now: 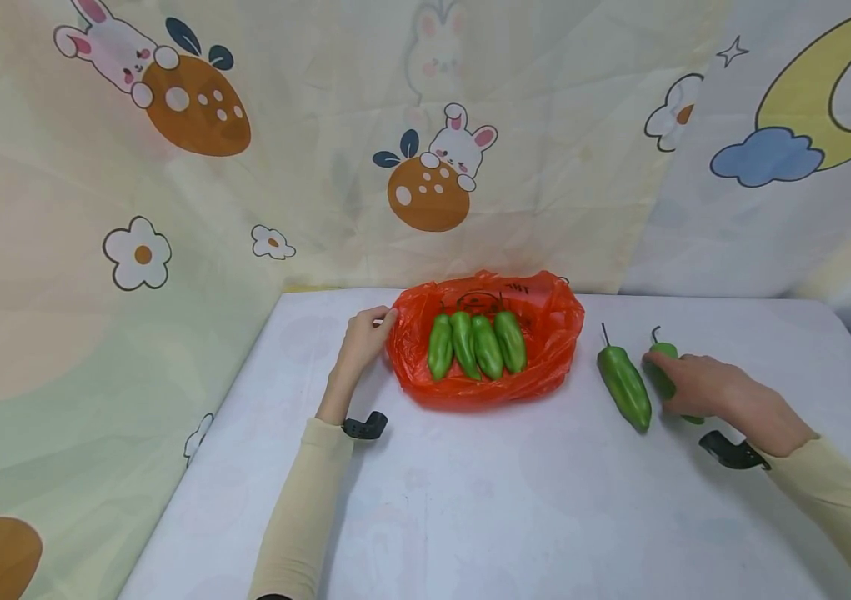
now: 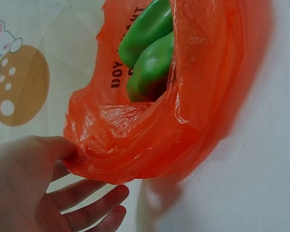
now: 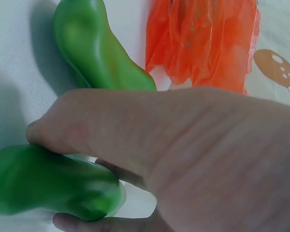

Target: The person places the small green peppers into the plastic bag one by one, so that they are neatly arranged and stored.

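Note:
A crumpled red plastic bag (image 1: pixel 470 395) lies opened out at the back of the table, with several green peppers (image 1: pixel 487 348) side by side in it. My left hand (image 1: pixel 365 340) pinches the bag's left rim between thumb and forefinger; the other fingers spread below the plastic in the left wrist view. To the right of the bag, my right hand (image 1: pixel 718 393) grips a green pepper (image 3: pixel 43 183), thumb on one side and fingers on the other. Its stem points toward the back wall. Just left of that hand lies another long green pepper (image 1: pixel 626 387) with a thin stem.
The white table (image 1: pixel 485 517) reaches toward me in front of the bag. Behind it hangs a pale cloth (image 1: pixel 545 208) printed with rabbits, flowers and a moon, close to the table's back edge. A cloth also covers the left side.

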`<action>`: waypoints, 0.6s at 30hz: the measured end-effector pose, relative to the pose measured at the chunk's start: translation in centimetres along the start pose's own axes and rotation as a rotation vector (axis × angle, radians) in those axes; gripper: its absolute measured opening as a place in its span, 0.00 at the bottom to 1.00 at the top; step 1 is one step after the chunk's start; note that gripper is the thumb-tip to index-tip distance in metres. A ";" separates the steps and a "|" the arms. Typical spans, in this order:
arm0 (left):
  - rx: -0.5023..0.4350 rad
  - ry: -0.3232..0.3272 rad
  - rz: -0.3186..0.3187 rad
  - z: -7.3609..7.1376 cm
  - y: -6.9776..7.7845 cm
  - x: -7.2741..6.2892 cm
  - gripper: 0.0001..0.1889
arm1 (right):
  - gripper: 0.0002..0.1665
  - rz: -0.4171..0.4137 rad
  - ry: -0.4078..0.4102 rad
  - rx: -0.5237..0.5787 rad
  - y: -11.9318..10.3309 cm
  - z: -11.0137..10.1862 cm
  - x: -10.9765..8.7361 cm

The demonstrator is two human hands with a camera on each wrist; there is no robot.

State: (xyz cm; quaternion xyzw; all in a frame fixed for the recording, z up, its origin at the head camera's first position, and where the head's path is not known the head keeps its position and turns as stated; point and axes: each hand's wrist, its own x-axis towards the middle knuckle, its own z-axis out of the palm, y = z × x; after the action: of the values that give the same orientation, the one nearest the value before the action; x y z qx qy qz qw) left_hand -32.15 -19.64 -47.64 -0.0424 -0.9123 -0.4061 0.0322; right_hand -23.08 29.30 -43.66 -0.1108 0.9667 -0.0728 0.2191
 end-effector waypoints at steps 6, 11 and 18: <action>-0.002 0.001 -0.001 0.0 -0.1 0.0 0.18 | 0.44 0.004 -0.010 0.017 0.0 -0.1 0.0; -0.003 0.005 -0.001 0.0 -0.1 0.0 0.18 | 0.44 0.006 -0.023 0.022 0.1 -0.2 -0.1; -0.008 0.005 -0.008 0.1 -0.1 0.1 0.18 | 0.44 0.001 -0.020 0.021 0.1 -0.1 -0.1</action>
State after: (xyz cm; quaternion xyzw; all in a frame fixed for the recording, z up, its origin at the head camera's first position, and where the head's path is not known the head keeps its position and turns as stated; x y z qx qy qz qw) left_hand -32.25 -19.61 -47.75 -0.0380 -0.9106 -0.4102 0.0326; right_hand -23.03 29.48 -43.57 -0.1087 0.9637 -0.0816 0.2299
